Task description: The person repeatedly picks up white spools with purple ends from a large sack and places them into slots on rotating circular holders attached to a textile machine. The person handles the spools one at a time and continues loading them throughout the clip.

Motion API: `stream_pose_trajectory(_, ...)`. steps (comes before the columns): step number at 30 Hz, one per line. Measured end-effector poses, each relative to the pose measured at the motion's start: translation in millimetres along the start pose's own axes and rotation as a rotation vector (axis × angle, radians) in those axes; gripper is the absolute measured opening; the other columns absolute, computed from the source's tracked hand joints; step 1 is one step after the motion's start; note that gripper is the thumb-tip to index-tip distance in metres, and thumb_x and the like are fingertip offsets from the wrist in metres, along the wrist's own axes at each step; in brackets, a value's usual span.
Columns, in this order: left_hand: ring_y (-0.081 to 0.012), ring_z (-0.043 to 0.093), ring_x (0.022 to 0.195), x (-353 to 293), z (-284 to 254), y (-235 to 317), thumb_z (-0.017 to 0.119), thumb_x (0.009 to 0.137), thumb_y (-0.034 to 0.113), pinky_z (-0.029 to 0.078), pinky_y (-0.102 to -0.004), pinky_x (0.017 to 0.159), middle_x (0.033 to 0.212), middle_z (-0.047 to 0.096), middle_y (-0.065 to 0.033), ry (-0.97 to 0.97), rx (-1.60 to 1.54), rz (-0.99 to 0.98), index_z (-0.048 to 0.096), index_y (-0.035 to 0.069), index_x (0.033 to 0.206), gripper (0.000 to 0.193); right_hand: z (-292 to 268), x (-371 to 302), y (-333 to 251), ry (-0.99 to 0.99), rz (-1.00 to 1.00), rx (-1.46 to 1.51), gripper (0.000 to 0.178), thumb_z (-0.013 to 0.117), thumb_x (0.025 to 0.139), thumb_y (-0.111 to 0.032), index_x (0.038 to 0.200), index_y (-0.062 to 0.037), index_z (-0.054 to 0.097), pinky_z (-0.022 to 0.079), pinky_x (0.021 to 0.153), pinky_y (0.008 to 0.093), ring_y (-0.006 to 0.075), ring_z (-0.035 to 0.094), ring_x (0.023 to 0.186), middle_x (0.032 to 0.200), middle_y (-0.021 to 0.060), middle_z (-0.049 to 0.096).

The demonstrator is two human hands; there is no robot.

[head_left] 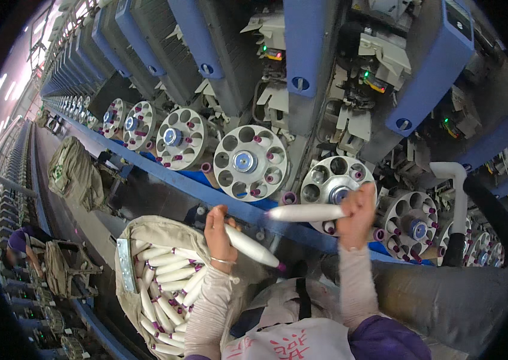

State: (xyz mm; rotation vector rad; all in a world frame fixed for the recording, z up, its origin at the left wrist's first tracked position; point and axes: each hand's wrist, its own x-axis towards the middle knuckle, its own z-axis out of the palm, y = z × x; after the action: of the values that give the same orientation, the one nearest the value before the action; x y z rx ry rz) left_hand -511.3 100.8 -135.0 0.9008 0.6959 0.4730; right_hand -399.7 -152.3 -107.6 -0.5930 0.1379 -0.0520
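Note:
My left hand [220, 237] is closed round the upper end of a white yarn bobbin [252, 246], whose purple tip slants down to the right. Farther right, my right hand [357, 211] grips the thick end of a second white yarn bobbin [306, 212], held nearly level with its tip toward the left. Just behind that hand is a round bobbin magazine [326, 191] with a ring of holes. Beside my left forearm, a cloth bag [126, 231] holds many white bobbins with purple ends.
A row of winding machines with blue panels [302, 48] runs along the far side, each with a round bobbin magazine [243, 161]. A blue rail [164, 175] passes below them. A grey pipe [449, 171] stands at right. On the left, another person [26, 243] bends near a cloth-covered cart [59, 270].

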Motion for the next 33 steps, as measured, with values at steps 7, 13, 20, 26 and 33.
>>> stream_pose_trajectory(7,-0.0212,0.061,0.075,37,-4,10,0.051,0.099,0.044,0.057,-0.0451,0.074,0.076,0.055,-0.0046,-0.020,-0.159,-0.059,0.048,0.008,0.095,0.035,-55,-13,47,-0.022,-0.255,-0.899,0.020,0.055,0.098,-0.014,0.084,-0.0020,0.063,0.034,0.049,0.0226,0.0038,0.043,0.054,0.070,0.0007,0.055)
stream_pose_trajectory(13,-0.0165,0.048,0.062,42,5,-5,0.049,0.098,0.049,0.054,-0.0536,0.077,0.067,0.044,-0.0009,-0.086,-0.270,-0.149,0.048,0.010,0.083,0.042,19,-38,98,-0.916,-0.016,-1.327,0.029,0.059,0.096,-0.025,0.110,-0.0006,0.063,0.049,0.071,0.0354,0.0218,0.062,0.080,0.090,0.0116,0.064)
stream_pose_trajectory(20,-0.0185,0.056,0.075,97,-45,18,0.060,0.096,0.034,0.049,-0.0486,0.085,0.075,0.054,-0.0026,-0.001,-0.468,-0.034,0.051,0.010,0.081,0.030,-39,18,-15,-0.277,0.424,-0.956,0.013,0.056,0.095,-0.017,0.095,-0.0074,0.064,0.034,0.051,0.0187,0.0046,0.045,0.059,0.076,-0.0022,0.059)
stream_pose_trajectory(26,-0.0392,0.056,0.100,90,-49,-11,0.058,0.079,0.006,0.045,-0.0590,0.094,0.101,0.056,-0.0190,-0.112,-0.477,-0.214,0.051,-0.003,0.095,0.020,-72,47,-56,-0.020,0.039,-0.516,0.017,0.059,0.097,-0.020,0.088,-0.0053,0.059,0.025,0.046,0.0201,0.0026,0.031,0.051,0.063,-0.0074,0.040)
stream_pose_trajectory(33,-0.0467,0.052,0.113,78,23,-43,0.055,0.079,0.003,0.042,-0.0662,0.096,0.114,0.054,-0.0255,-0.012,-0.434,-0.357,0.047,-0.007,0.101,0.025,-19,50,-14,-0.564,-0.426,-1.316,0.013,0.070,0.084,-0.008,0.096,-0.0043,0.071,0.047,0.065,0.0320,0.0220,0.058,0.072,0.079,0.0097,0.063)
